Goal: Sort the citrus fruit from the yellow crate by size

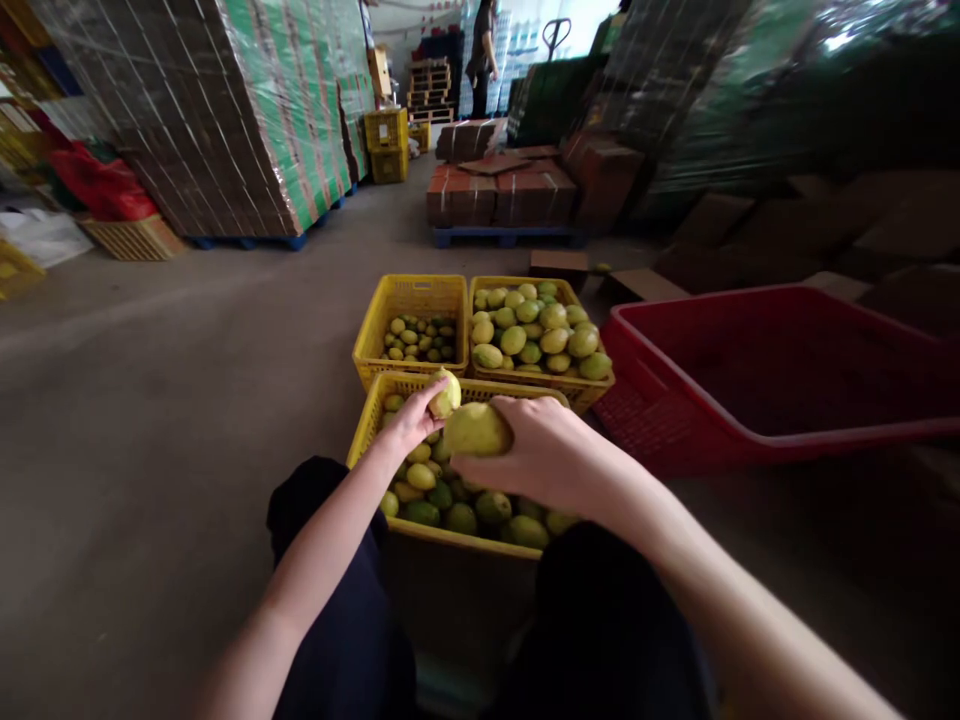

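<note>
My left hand point(412, 420) is closed around a yellow-green lemon point(447, 393) above the near yellow crate point(442, 537). Just right of it, my right hand point(534, 450) grips a larger-looking lemon point(478, 430), slightly blurred. Below both hands the near crate holds many lemons, some yellow and some green, partly hidden by my hands. Behind it on the left, a second yellow crate point(366, 345) has small lemons point(420, 338) low inside. The yellow crate point(541, 381) behind on the right is heaped with lemons point(536, 325).
A large red bin point(645, 420) stands close on the right. Flattened cardboard point(750, 230) lies beyond it. Ahead are brown cartons point(499, 195) on a blue pallet point(506, 237). A wrapped stack point(187, 110) rises on the left. One person point(482, 60) stands far back.
</note>
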`<state>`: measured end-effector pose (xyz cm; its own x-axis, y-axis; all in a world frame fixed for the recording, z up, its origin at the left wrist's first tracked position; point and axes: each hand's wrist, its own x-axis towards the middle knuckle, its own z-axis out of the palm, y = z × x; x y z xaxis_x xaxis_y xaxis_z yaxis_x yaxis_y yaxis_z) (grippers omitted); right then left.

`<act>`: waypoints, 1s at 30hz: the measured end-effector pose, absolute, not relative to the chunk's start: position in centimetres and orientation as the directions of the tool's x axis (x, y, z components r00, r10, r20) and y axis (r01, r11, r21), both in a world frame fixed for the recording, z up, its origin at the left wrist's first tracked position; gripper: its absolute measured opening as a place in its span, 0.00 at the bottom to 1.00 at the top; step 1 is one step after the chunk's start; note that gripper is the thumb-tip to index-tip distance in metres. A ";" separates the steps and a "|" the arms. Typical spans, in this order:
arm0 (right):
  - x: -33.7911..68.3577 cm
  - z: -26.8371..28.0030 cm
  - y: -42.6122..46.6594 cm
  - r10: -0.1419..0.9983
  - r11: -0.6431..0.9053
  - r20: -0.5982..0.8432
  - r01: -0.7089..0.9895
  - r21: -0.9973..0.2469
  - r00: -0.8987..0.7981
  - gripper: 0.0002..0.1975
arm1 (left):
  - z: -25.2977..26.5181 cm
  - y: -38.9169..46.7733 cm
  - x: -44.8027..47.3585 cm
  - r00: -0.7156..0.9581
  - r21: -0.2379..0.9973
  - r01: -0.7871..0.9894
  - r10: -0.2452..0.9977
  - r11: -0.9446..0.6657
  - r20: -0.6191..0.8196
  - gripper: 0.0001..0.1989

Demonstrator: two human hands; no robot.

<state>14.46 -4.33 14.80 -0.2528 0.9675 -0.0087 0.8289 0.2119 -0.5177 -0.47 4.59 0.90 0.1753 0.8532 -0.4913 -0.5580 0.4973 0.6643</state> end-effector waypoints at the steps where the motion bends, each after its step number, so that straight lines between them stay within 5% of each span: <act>1: 15.1 13.2 -3.1 0.982 0.178 0.036 0.834 -0.521 -0.187 0.14 | 1.0 4.6 -0.4 0.176 0.655 -0.568 0.851 0.498 -0.494 0.04; 7: 16.7 1.3 1.0 0.955 0.099 0.236 0.557 -0.824 0.181 0.30 | 1.4 4.8 -0.3 0.174 0.560 -0.705 0.871 0.436 -0.459 0.12; 12: 15.8 -2.3 1.3 0.944 0.203 0.278 0.354 -0.913 0.177 0.34 | 1.0 4.3 -0.1 0.041 0.740 -0.598 0.934 0.307 -0.354 0.12; 16: 15.4 -2.6 0.9 0.922 0.275 0.333 0.269 -0.923 0.198 0.33 | 0.8 3.6 -0.1 -0.091 0.931 -0.361 0.992 0.054 -0.093 0.12; 20: 15.2 -2.8 0.2 0.937 0.244 0.272 0.146 -0.959 0.221 0.35 | 0.5 3.4 0.1 -0.081 0.974 -0.221 0.996 -0.059 0.042 0.17; 24: 15.2 -2.7 0.3 0.973 0.193 0.182 -0.072 -0.978 0.143 0.32 | 0.2 3.9 0.3 -0.100 0.907 -0.400 0.977 0.135 -0.189 0.14; 27: 15.3 -2.6 0.7 0.991 0.101 0.081 -0.207 -0.973 0.102 0.28 | 0.4 4.2 0.2 0.062 0.757 -0.536 0.912 0.373 -0.405 0.13; 30: 15.5 -2.5 1.0 0.997 0.041 0.017 -0.326 -0.944 0.076 0.26 | 0.6 4.3 0.0 0.190 0.683 -0.548 0.867 0.483 -0.461 0.13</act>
<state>15.51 1.02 -2.49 0.0761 0.9970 0.0166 -0.3263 0.0406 -0.9444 0.01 4.27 0.64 0.1898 0.8668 -0.4611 -0.5484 0.4832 0.6825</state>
